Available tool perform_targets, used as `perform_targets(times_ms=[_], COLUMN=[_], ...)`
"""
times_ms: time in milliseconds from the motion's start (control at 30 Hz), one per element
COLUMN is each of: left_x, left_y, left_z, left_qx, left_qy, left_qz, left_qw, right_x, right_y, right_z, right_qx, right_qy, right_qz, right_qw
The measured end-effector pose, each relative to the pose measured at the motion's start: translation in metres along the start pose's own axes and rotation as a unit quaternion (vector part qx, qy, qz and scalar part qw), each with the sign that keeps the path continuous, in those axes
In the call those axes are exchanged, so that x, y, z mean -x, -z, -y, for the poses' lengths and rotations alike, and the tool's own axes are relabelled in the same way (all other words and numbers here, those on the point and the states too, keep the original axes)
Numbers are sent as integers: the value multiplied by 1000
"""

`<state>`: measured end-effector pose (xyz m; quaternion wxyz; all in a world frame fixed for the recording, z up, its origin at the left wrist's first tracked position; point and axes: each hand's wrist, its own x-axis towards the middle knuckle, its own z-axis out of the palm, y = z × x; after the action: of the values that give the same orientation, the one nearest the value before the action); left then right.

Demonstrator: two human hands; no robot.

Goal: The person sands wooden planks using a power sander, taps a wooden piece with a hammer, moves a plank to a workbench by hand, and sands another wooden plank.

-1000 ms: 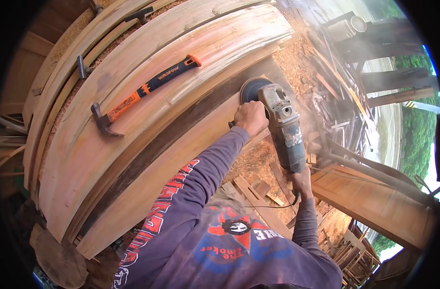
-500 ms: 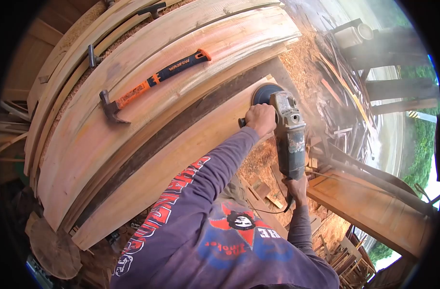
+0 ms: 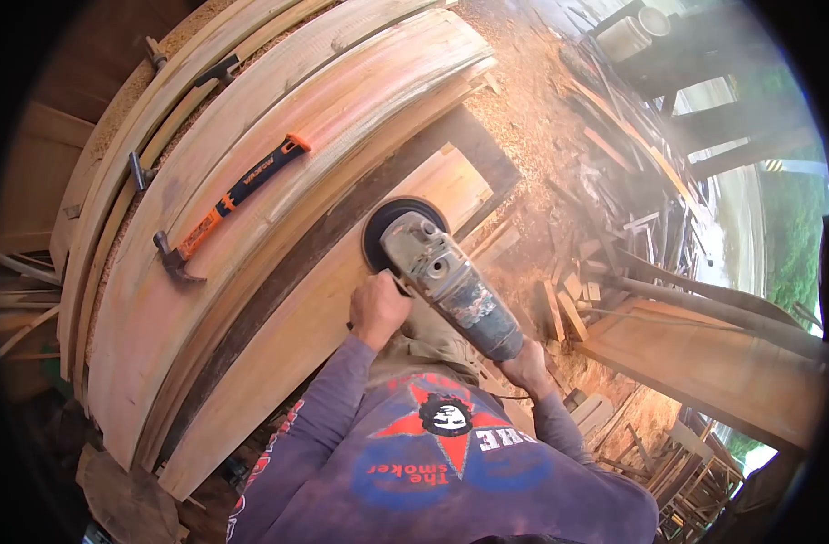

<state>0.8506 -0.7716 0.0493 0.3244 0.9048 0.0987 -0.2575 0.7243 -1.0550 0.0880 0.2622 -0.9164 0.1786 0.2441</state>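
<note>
An angle grinder (image 3: 455,283) with a round dark sanding disc (image 3: 378,231) lies across the middle of the view. Its disc is over the face of a long pale board (image 3: 305,313), near the board's far end. My left hand (image 3: 380,310) is closed on the side handle by the grinder head. Wrapped round the rear end of the body is my right hand (image 3: 525,364), partly hidden by the tool. Left of the board, a claw hammer (image 3: 228,207) with an orange and black handle rests on stacked curved planks (image 3: 174,308).
More tools, such as a second hammer (image 3: 140,170), lie among the planks at upper left. Wood scraps (image 3: 605,190) and sawdust cover the ground at right. A broad wooden plank (image 3: 704,363) stands at lower right, and a white bucket (image 3: 623,38) at upper right.
The grinder has moved back along the board toward my body and left in view, and its body now slants. Both hands have stayed on it. The view has shifted slightly.
</note>
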Motion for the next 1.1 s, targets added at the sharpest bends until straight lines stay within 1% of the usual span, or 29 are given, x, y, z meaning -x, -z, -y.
perform_targets(times_ms=[33, 100, 133, 200, 233, 300, 367, 467, 500, 533, 667, 733, 767, 833, 867, 900, 933, 967, 1033, 1067, 1100], left_x=[-7, -17, -22, -30, -34, -47, -64, -82, -82, -84, -65, -52, -43, -17, -2, 15, 32, 48, 81, 96, 112], left_y=[-4, -13, -18, -28, -32, -35, -39, -33, -28, -30, -24, -18, -14, -3, 2, 6, 10, 11, 12, 10, 12], left_z=[-22, -57, -69, -87, -95, -108, -122, -139, -142, -143, -109, -73, -53, -18, 1, 19, 38, 60, 105, 128, 151], left_qx=[-3, -5, -3, 14, 12, 11, -1, -14, -8, -13, -17, -10, -6, 1, 9, 16, 21, 24, 56, 61, 41], left_qy=[-4, -41, -38, -52, -41, -75, -95, -114, -117, -122, -127, -108, -93, -80, -74, -67, -53, -54, -20, 8, 34], left_qz=[17, 43, 41, 50, 50, 43, 38, 48, 53, 52, 33, 27, 24, 30, 16, 4, 8, 12, 2, 3, 2], left_qw=[1000, 998, 998, 997, 998, 996, 995, 992, 992, 991, 991, 994, 995, 996, 997, 998, 998, 998, 998, 998, 999], right_x=[-4, -18, -23, -33, -36, -45, -55, -69, -70, -61, -43, -29, -22, -3, 6, 15, 28, 42, 63, 73, 87], right_y=[10, 32, 40, 49, 53, 62, 66, 77, 75, 83, 52, 23, 15, -1, -9, -17, -29, -45, -71, -90, -99], right_z=[-16, -45, -54, -65, -66, -69, -76, -80, -74, -44, -46, -31, -25, -9, -3, 1, 6, 11, 12, 10, 30], right_qx=[1, -16, -12, -25, -37, -46, -58, -78, -90, -112, -123, -189, -188, -109, -109, -77, -45, -41, -1, -23, -1], right_qy=[-1, 0, -16, -14, -14, -12, -29, -32, -37, -80, -80, 28, 28, 16, 16, 28, 37, 34, 46, 89, 87], right_qz=[0, -25, -14, -19, -25, 5, -9, 2, 6, -5, 21, -48, -51, -2, -4, 16, 37, 36, 32, 29, 46], right_qw=[1000, 1000, 1000, 999, 999, 999, 998, 996, 995, 991, 989, 980, 980, 994, 994, 997, 998, 998, 998, 995, 995])
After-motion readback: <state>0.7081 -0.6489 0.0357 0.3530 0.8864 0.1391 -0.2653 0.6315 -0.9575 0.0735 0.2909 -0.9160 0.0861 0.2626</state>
